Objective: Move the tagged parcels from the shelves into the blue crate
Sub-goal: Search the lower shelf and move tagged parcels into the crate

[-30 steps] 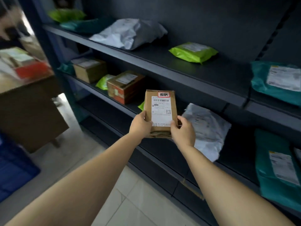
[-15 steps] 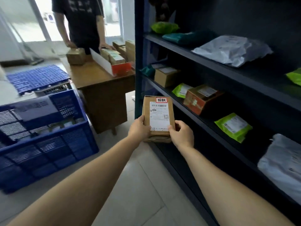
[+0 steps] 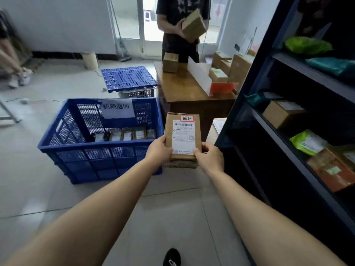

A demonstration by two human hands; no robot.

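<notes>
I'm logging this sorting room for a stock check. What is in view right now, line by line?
Brown cardboard parcel with red-edged tag: one, held beside the crate.
Blue plastic lattice crate: one, on the floor left; several small parcels inside.
Blue perforated plastic panel: one, behind the crate.
Brown wooden desk: one, centre; cardboard boxes on it.
Dark metal shelving: right; brown boxes, green and teal mailer bags.
Standing person in dark shirt: one, behind the desk, holding a box.
Left hand, right hand: both gripping the parcel's lower end.

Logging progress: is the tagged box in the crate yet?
Not yet. Both hands, left and right, hold the tagged box beside the blue crate.
</notes>
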